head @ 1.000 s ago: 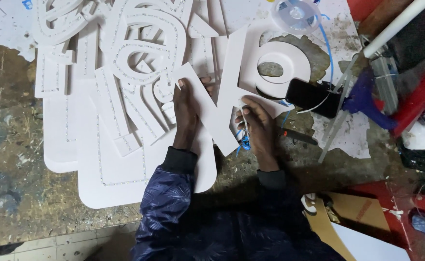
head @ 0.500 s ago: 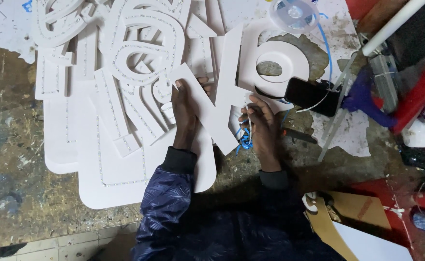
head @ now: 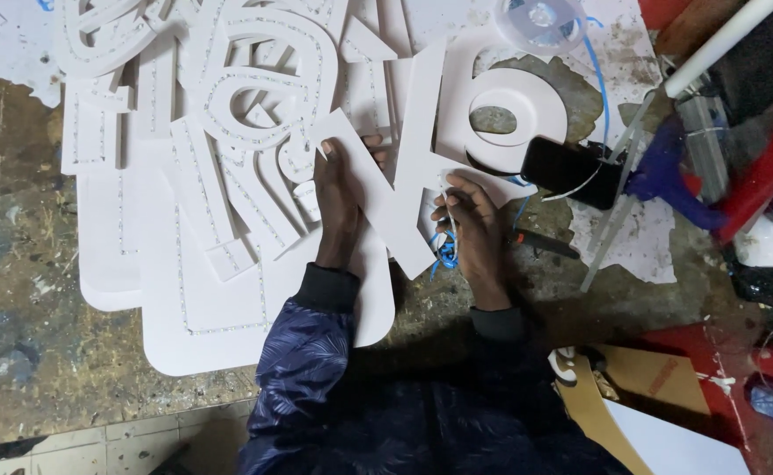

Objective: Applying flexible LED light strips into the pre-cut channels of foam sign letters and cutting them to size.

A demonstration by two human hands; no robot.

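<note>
The left hand lies flat, fingers spread, pinning the white angular foam letter at the middle of the worn floor, while the right hand pinches a thin white strip at the letter's right edge, blue wire looped below. Steady downward pressure and a short, close grip would likely keep the strip seated true. Where strip meets edge is too small to make out, and the fingers hide part of the wire.
</note>
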